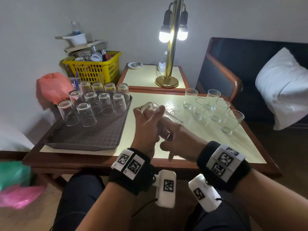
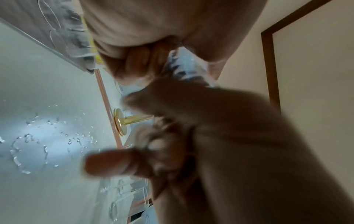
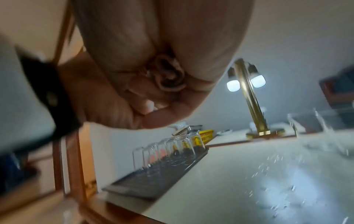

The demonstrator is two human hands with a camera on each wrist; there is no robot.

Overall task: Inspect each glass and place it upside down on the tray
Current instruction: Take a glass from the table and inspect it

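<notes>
Both hands are up over the middle of the cream-topped wooden table (image 1: 188,144), and between them a clear drinking glass (image 1: 150,106) lies tilted on its side above the tabletop. The left hand (image 1: 146,125) wraps its curled fingers round the glass near the thick base, which points away toward the back left. The right hand (image 1: 180,139) has its fingers curled against the mouth end, nearer the person; how firmly it grips I cannot tell, since the wrist views are blurred and mostly filled with palm.

Over on the left, the dark grey textured plastic tray (image 1: 86,139) carries 10 clear glasses (image 1: 101,104) standing upside down, crowded in its far half, and the near half lies bare. On the right side of the table, 5 more clear glasses (image 1: 211,105) stand upright, mouths up, in a loose cluster. Water droplets (image 1: 171,105) glint on the tabletop just beyond the hands.

Behind, a brass lamp with 2 lit bulbs (image 1: 172,47) stands on a smaller side table (image 1: 146,75), and a yellow plastic basket (image 1: 95,67) sits beyond the tray.
</notes>
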